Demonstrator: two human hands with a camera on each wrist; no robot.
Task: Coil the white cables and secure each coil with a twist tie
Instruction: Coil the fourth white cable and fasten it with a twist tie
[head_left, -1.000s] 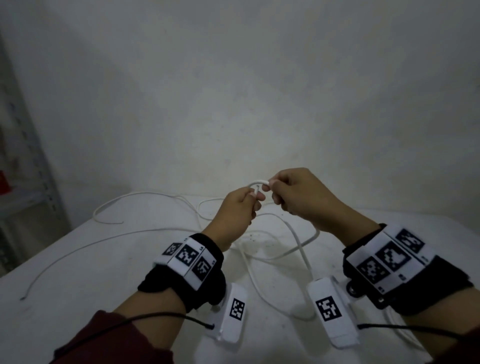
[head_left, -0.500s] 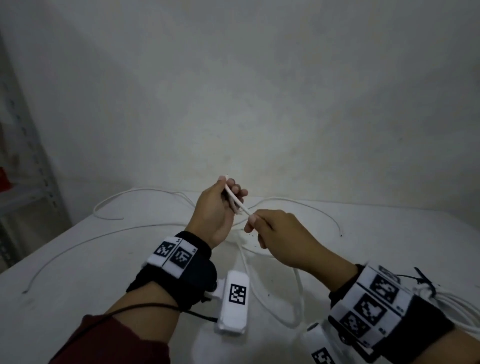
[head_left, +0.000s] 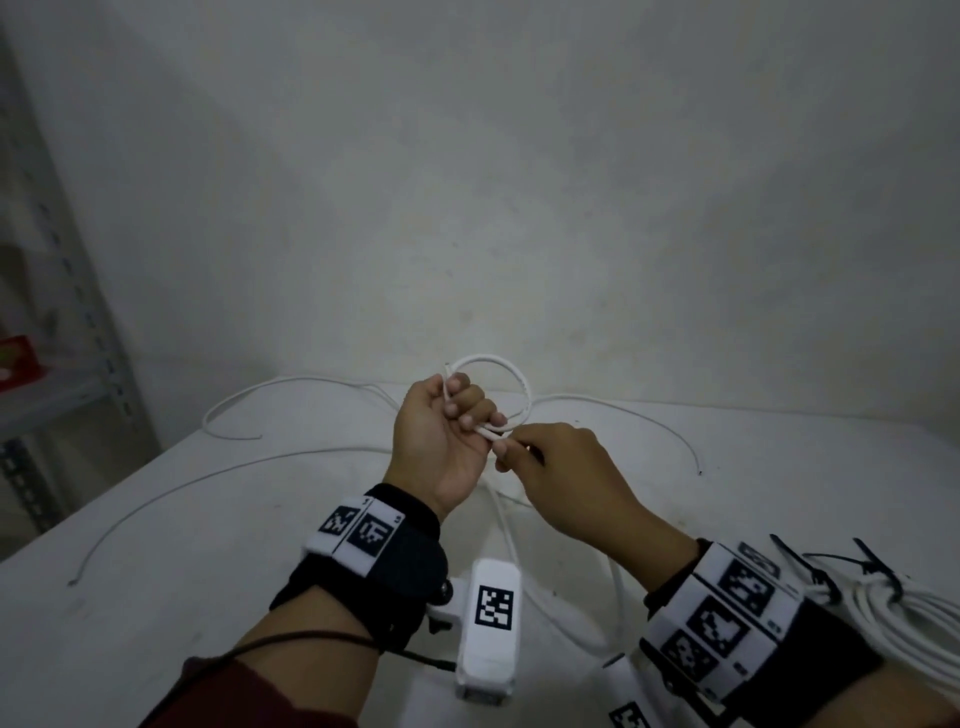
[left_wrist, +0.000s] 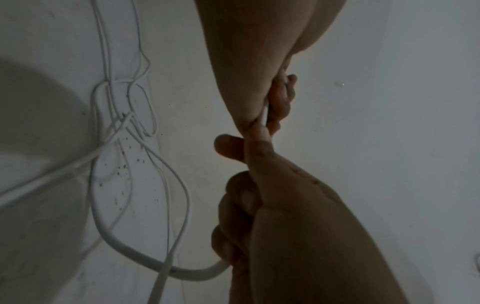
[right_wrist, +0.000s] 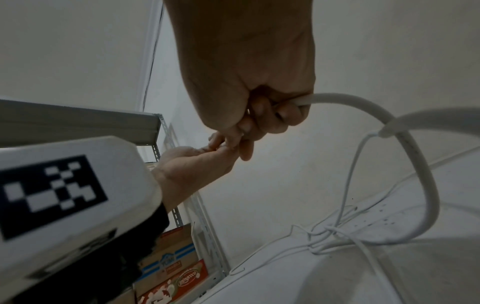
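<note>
Above the white table (head_left: 197, 561) my left hand (head_left: 462, 408) grips the end of a white cable (head_left: 525, 389), which stands up in one small loop. My right hand (head_left: 506, 449) pinches the same cable just below the left fingers. In the left wrist view the cable (left_wrist: 192, 276) leaves the right hand (left_wrist: 249, 197) and sags to the table. The right wrist view shows the cable (right_wrist: 363, 105) curving out of my right hand (right_wrist: 272, 115), with the left hand (right_wrist: 197, 162) beneath it.
Other thin white cables (head_left: 291, 387) trail loose over the far and left parts of the table. A finished white coil (head_left: 924, 629) with black ties (head_left: 826, 574) lies at the right edge. A metal shelf (head_left: 78, 374) holding boxes (right_wrist: 176, 277) stands on the left.
My right hand slid down the cable, then brought it back to the left hand, forming one loop. The left hand turned upright. The tied coil has come into view.
</note>
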